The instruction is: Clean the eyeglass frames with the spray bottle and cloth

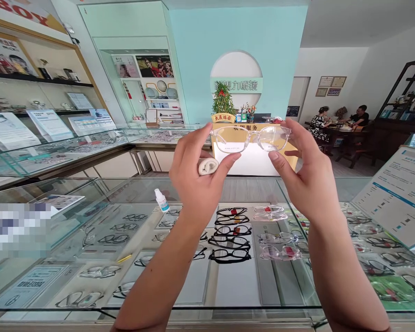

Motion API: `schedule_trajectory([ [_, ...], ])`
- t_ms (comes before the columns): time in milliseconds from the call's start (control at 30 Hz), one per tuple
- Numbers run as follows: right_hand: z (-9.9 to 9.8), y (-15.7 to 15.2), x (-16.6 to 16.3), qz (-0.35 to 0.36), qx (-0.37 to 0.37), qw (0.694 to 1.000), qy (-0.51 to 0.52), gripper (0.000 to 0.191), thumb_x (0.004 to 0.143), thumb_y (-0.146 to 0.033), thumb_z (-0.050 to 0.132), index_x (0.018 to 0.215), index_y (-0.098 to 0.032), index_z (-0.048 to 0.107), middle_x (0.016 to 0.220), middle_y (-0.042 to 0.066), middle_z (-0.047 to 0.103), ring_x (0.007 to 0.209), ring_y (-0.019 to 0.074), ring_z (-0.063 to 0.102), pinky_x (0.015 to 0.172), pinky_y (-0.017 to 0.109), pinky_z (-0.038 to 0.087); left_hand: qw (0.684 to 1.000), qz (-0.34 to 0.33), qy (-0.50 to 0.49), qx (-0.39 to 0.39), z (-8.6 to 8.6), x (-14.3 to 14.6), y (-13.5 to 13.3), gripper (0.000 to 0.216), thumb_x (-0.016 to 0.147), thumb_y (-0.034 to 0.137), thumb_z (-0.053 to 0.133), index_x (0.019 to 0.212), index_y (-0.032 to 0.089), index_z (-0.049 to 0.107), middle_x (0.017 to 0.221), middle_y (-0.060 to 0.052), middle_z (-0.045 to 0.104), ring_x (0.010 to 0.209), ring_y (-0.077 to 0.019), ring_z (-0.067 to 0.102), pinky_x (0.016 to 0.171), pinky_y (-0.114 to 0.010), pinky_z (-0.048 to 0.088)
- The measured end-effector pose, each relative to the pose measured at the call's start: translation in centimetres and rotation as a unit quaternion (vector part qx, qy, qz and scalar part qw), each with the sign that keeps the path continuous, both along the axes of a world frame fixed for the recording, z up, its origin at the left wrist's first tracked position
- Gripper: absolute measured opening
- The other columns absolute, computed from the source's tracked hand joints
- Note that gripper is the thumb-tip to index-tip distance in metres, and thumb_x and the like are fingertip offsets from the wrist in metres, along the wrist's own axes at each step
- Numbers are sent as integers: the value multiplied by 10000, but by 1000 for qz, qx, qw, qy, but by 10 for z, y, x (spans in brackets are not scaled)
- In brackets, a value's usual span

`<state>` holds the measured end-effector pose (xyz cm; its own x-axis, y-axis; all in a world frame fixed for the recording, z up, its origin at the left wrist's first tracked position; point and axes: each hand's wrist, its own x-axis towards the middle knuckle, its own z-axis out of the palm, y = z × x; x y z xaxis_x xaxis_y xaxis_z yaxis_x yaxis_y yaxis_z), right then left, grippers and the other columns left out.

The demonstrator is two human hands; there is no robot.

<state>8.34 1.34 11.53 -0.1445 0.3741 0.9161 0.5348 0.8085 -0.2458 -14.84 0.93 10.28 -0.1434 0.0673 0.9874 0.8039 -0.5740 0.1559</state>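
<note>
I hold a pair of clear-framed glasses (pixel 251 137) up in front of me at chest height, above a glass display counter (pixel 124 258). My left hand (pixel 197 177) pinches the left lens rim between thumb and fingers, and a rolled pale cloth (pixel 208 166) is tucked in that same hand. My right hand (pixel 306 173) pinches the right rim of the frame. The temples look folded behind the lenses.
A small white dropper bottle (pixel 162 200) stands on the counter top. Rows of glasses (pixel 230 235) lie in the case under the glass. A leaflet stand (pixel 397 193) sits at right. Beyond is a reception desk (pixel 249 157); two people sit at a far table (pixel 339 124).
</note>
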Motion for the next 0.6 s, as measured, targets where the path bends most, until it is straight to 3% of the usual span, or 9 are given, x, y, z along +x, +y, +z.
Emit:
schedule_trajectory([
  [167, 0, -2, -1, 2, -15, 1000, 7, 626, 1126, -551, 576, 1711, -346, 485, 1660, 122, 653, 1435, 402, 698, 1063, 644, 699, 1000, -15, -8, 1, 0, 1, 0, 639, 973, 641, 801, 1504, 315, 659, 1385, -92, 737, 1129, -280, 763, 1056, -503, 638],
  [600, 2, -11, -2, -7, -21, 1000, 15, 594, 1116, -527, 611, 1673, -336, 534, 1646, 111, 671, 1377, 379, 727, 1040, 621, 710, 1000, -10, -14, 11, -1, 5, -5, 615, 970, 612, 812, 1492, 316, 675, 1370, -82, 742, 859, -193, 753, 1013, -482, 650],
])
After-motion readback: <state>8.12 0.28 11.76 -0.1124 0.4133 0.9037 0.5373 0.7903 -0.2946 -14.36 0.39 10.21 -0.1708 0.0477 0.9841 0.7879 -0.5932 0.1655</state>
